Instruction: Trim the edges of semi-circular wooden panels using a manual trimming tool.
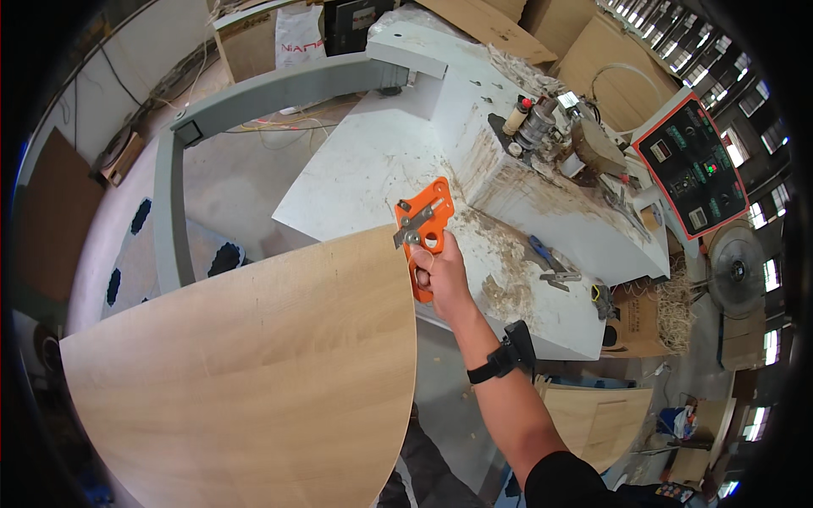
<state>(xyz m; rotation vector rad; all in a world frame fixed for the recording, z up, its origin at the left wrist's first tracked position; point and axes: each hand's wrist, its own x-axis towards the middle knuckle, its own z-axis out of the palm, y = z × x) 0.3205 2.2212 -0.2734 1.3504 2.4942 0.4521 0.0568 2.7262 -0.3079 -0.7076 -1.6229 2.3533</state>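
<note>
My right hand is wrapped round an orange edge-band trimmer with a metal arm and round screws. The tool sits against the far right corner of a large, pale wood-grain panel with a curved right edge. The panel fills the lower left of the view. My left hand does not show; whatever supports the panel is hidden.
Beyond the panel stands a white machine with sawdust and glue stains. It carries a glue-smeared motor unit and a control box. A grey curved frame arches at left. Pliers and a cardboard box lie right.
</note>
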